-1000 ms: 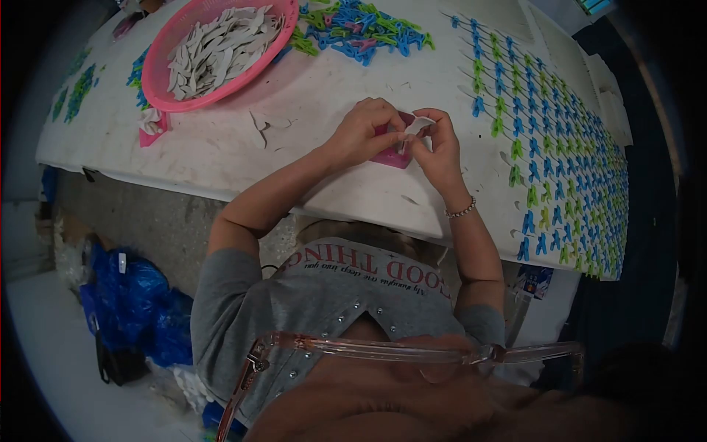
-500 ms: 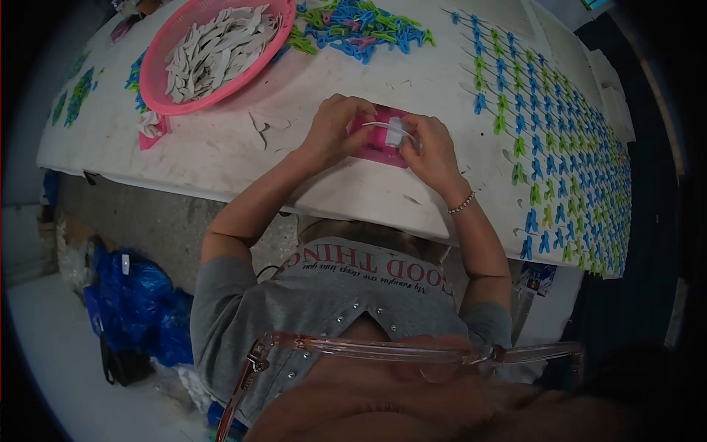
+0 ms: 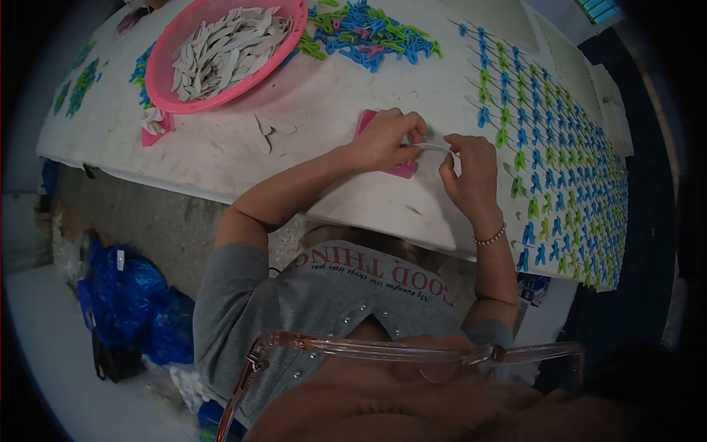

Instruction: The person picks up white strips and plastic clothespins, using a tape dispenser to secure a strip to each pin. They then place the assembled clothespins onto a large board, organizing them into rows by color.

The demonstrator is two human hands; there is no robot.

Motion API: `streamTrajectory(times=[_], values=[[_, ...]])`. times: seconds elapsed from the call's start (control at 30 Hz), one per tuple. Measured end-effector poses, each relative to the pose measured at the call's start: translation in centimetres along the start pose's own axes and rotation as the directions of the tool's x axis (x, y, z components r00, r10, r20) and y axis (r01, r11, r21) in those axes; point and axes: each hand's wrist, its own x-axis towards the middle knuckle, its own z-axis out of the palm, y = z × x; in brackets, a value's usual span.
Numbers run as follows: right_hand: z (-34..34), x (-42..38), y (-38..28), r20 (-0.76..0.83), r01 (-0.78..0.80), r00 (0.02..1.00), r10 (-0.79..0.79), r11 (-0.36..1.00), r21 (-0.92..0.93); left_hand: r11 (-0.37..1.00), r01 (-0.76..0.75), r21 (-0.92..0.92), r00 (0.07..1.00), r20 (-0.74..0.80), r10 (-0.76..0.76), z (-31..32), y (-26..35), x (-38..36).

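Near the front edge of the white worktop (image 3: 221, 158), about midway along it, my two hands meet over a flat pink pad (image 3: 401, 170). My left hand (image 3: 384, 140) rests on the pad with its fingers curled closed, pinching one end of a thin white strip (image 3: 434, 147). My right hand (image 3: 469, 171) (the one with a beaded bracelet (image 3: 490, 236) at the wrist) sits just beside it, fingers bent and pinching the strip's other end, so the strip spans the small gap between my hands, just off the pad's right side. Toward the far left corner of the worktop stands a round pink basket (image 3: 163, 88) heaped with pale white pieces (image 3: 224, 48). Just right of it, along the far edge, lies a loose pile of blue, green and pink plastic clips (image 3: 368, 33). The right end of the worktop is covered with blue and green clips set out in neat rows (image 3: 560, 147). A second small pink pad (image 3: 156, 127) lies in front of the basket, near the left end. I cannot tell what the strip is made of.
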Motion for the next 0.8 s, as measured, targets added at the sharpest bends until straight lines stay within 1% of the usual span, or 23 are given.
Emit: streamTrajectory(times=[0.07,0.1,0.13,0.17,0.2,0.23,0.27,0.3,0.33,0.4,0.43,0.5,0.53,0.6,0.63,0.7,0.73,0.8], values=[[-1.0,1.0,-0.5,0.073,0.001,0.997,-0.003,1.0,0.028,1.0,-0.011,0.008,0.999,-0.035,0.011,-0.2,0.0,0.1],[-1.3,1.8,-0.6,0.072,0.009,0.997,-0.011,1.0,0.024,1.0,-0.02,0.011,0.998,-0.062,0.021,-0.4,-0.1,0.3],[-1.4,2.7,-0.7,0.076,-0.09,0.994,0.074,0.966,0.244,1.0,-0.024,0.012,0.997,-0.068,0.025,-0.7,-0.3,0.3],[-1.4,3.4,-0.6,0.1,-0.184,0.983,0.155,0.874,0.449,0.989,0.065,-0.131,0.986,-0.142,-0.083,-1.1,-0.7,0.2],[-0.6,4.1,0.5,0.098,-0.178,0.984,0.149,0.877,0.446,0.951,0.139,-0.277,0.96,-0.199,-0.198,-1.6,-1.1,0.0],[1.0,4.8,2.7,0.155,-0.235,0.971,0.183,0.856,0.461,0.952,0.134,-0.277,0.96,-0.204,-0.194,-2.1,-1.5,-0.2],[3.0,5.6,4.6,0.21,-0.291,0.954,0.215,0.833,0.471,0.937,0.167,-0.306,0.944,-0.226,-0.242,-2.7,-1.8,-0.4],[5.0,6.5,6.0,0.224,-0.299,0.948,0.226,0.872,0.387,0.92,0.2,-0.336,0.925,-0.245,-0.291,-3.0,-2.0,-0.4],[7.0,7.5,7.5,0.236,-0.305,0.942,0.239,0.904,0.3,0.922,0.193,-0.335,0.925,-0.25,-0.285,-3.1,-2.3,-0.5],[10.6,9.7,9.8,0.185,-0.213,0.965,0.188,0.969,0.127,0.894,0.2,-0.402,0.918,-0.241,-0.314,-3.1,-2.9,-0.6],[11.4,11.1,10.0,0.18,-0.208,0.966,0.184,0.97,0.123,0.896,0.192,-0.401,0.919,-0.246,-0.307,-3.3,-3.0,-0.6],[13.0,13.3,10.0,0.174,-0.23,0.953,0.247,0.967,-0.111,0.861,0.269,-0.431,0.914,-0.166,-0.369,-3.6,-3.0,-0.6],[13.9,14.0,10.3,0.17,-0.226,0.955,0.244,0.967,-0.114,0.863,0.263,-0.43,0.916,-0.17,-0.364,-3.7,-3.0,-0.6],[15.4,14.7,10.6,0.199,-0.33,0.908,0.369,0.921,-0.206,0.862,0.287,-0.418,0.913,-0.154,-0.378,-4.0,-3.2,-0.6],[15.7,14.7,10.9,0.196,-0.327,0.909,0.367,0.922,-0.208,0.863,0.282,-0.418,0.914,-0.157,-0.375,-4.1,-3.3,-0.6],[16.0,14.5,11.3,0.241,-0.389,0.867,0.437,0.894,-0.222,0.816,0.289,-0.501,0.899,-0.15,-0.411,-4.1,-3.4,-0.5],[15.8,14.4,11.6,0.244,-0.386,0.867,0.435,0.895,-0.223,0.814,0.289,-0.504,0.898,-0.152,-0.413,-4.3,-3.3,-0.5],[15.2,13.6,12.0,0.248,-0.342,0.892,0.377,0.923,-0.174,0.661,0.318,-0.679,0.884,-0.039,-0.466,-4.8,-3.1,-0.5]])
